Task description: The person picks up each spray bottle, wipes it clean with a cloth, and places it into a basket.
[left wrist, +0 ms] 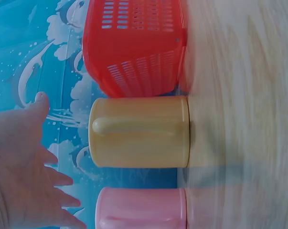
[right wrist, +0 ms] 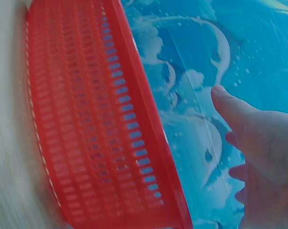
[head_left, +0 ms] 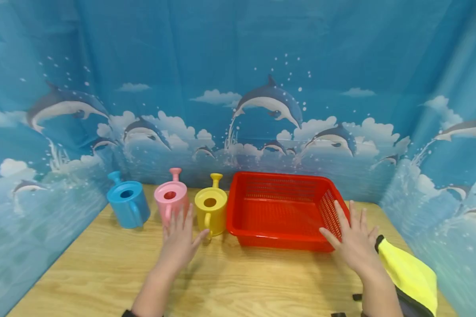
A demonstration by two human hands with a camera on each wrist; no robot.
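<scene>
My left hand (head_left: 177,241) is held with fingers spread, in front of the pink watering can (head_left: 171,196) and the yellow watering can (head_left: 211,207). A blue watering can (head_left: 128,204) stands farther left. In the left wrist view that hand shows apart from the yellow can (left wrist: 139,148), holding nothing. My right hand (head_left: 357,244), fingers also spread and holding nothing, overlaps the right front corner of a red plastic basket (head_left: 285,241) in the head view. In the right wrist view the hand (right wrist: 268,148) is apart from the perforated basket wall (right wrist: 86,119).
A yellow and black fabric item (head_left: 410,273) lies at the right edge of the wooden table (head_left: 238,281), partly behind the right forearm. A blue dolphin-print curtain (head_left: 238,53) encloses the back and both sides.
</scene>
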